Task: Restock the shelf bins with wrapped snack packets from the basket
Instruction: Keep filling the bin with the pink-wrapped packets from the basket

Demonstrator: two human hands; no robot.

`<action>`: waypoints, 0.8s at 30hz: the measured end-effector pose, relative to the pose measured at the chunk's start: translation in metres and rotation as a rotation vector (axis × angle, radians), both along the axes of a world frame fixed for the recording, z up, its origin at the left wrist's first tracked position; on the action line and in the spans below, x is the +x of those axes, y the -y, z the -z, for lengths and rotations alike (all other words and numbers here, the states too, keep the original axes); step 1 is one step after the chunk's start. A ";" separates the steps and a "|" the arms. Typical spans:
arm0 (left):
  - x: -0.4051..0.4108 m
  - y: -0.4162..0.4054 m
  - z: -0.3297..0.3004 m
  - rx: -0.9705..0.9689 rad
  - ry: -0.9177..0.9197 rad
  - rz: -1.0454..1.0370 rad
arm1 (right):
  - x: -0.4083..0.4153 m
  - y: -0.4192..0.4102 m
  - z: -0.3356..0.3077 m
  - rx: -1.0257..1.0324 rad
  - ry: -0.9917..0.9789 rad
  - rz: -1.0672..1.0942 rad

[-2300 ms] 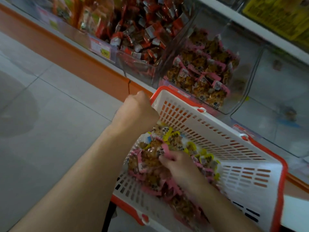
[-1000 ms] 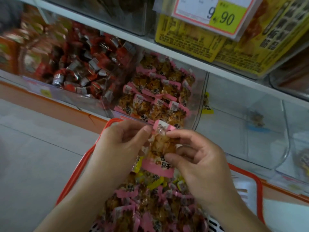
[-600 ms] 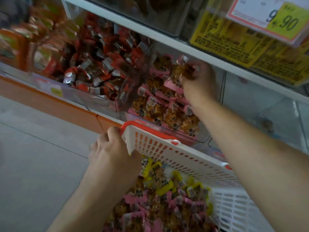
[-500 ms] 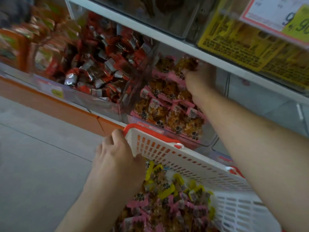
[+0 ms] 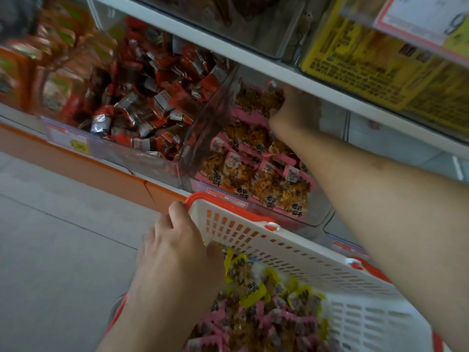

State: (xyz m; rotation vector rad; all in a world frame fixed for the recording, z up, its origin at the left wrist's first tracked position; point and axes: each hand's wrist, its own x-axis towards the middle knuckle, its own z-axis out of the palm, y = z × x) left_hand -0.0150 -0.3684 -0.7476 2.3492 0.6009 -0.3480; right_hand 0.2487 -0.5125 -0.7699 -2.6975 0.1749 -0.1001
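Observation:
A white basket with a red rim (image 5: 228, 207) sits tilted at the lower right. It holds several pink and yellow wrapped snack packets (image 5: 266, 316). My left hand (image 5: 175, 252) grips the basket's near-left corner, thumb inside the wall. My right hand (image 5: 298, 105) reaches deep into the clear shelf bin (image 5: 317, 221) of pink packets (image 5: 253, 171), just under the shelf edge. Its fingers hold a pink snack packet (image 5: 272, 97) at the top back of the pile. The fingertips are partly hidden.
Left of the pink bin stands a clear bin of red and silver packets (image 5: 152, 97). A nearly bare clear bin (image 5: 380, 133) lies to the right. The white shelf edge (image 5: 253, 54) runs close above my right hand, with yellow packs (image 5: 368, 59) over it. Grey floor tiles (image 5: 50, 237) lie left.
My right hand lifted a pink packet from the basket and carried it up into the pink bin, sinking further back. My left hand moved from the packet to the basket's corner.

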 end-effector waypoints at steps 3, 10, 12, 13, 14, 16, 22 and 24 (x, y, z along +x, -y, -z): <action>0.001 -0.001 0.001 0.006 -0.007 0.003 | -0.007 0.000 -0.003 -0.017 -0.007 -0.018; 0.010 -0.007 0.003 -0.026 -0.041 -0.018 | -0.064 0.008 -0.025 -0.060 0.162 -0.179; 0.011 -0.012 0.003 -0.021 -0.025 -0.009 | -0.100 0.014 -0.030 -0.083 0.238 -0.256; 0.010 -0.014 0.002 -0.023 -0.026 -0.003 | -0.122 0.016 -0.031 -0.066 0.272 -0.293; 0.009 -0.017 0.001 -0.026 -0.031 0.003 | -0.146 0.019 -0.030 -0.031 0.290 -0.333; 0.005 -0.021 0.000 -0.023 -0.042 0.010 | -0.203 0.023 -0.025 0.028 0.268 -0.404; -0.013 -0.023 0.007 0.027 -0.095 0.082 | -0.329 0.007 0.047 -0.030 -0.506 -0.514; -0.017 -0.023 0.011 0.033 -0.080 0.084 | -0.340 -0.005 0.074 0.009 -0.725 -0.501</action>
